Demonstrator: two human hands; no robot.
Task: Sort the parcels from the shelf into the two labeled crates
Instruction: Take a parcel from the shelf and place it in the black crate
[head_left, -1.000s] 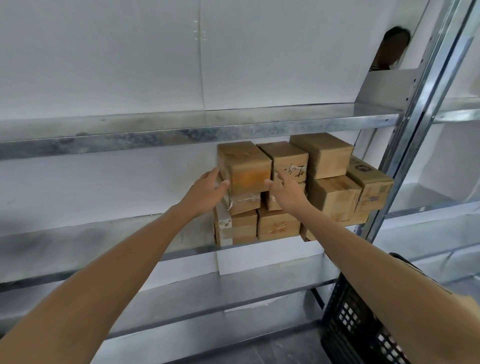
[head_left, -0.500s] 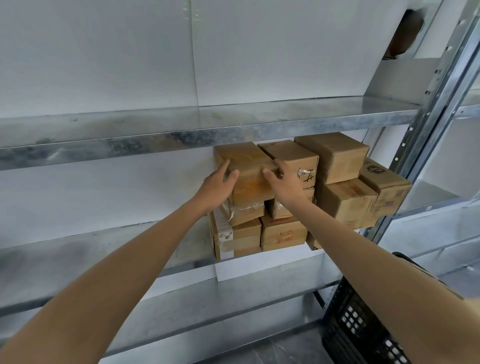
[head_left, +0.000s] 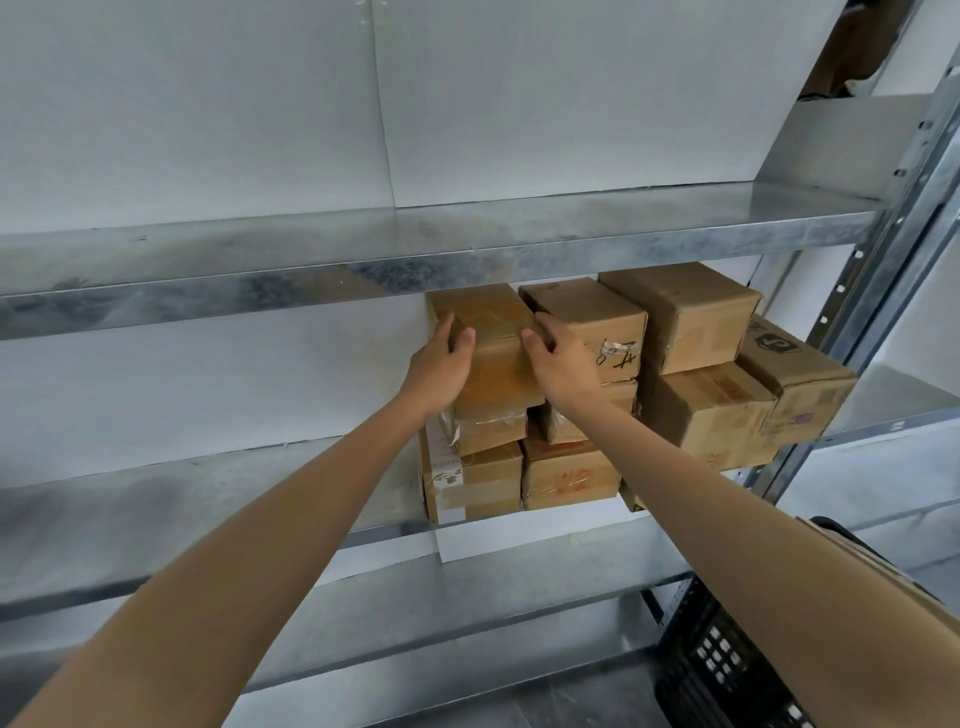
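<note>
Here both hands clasp one parcel, the top left box of the stack. The left hand presses on its left side, with the thumb laid over the near face. The right hand takes the right side, its fingers pushed into the narrow gap beside the neighbour parcel. The parcel sits on a smaller box, on the middle shelf just under the upper board.

I judge this to be the pick-up step: the parcel is held but not yet lifted out. The next move calls for a straight pull toward the near side, kept low enough to pass under the upper board and not drag the boxes around it. Both arms are stretched far forward and upward, nearly straight. One black crate shows at the near right; I cannot read any label on it.
</note>
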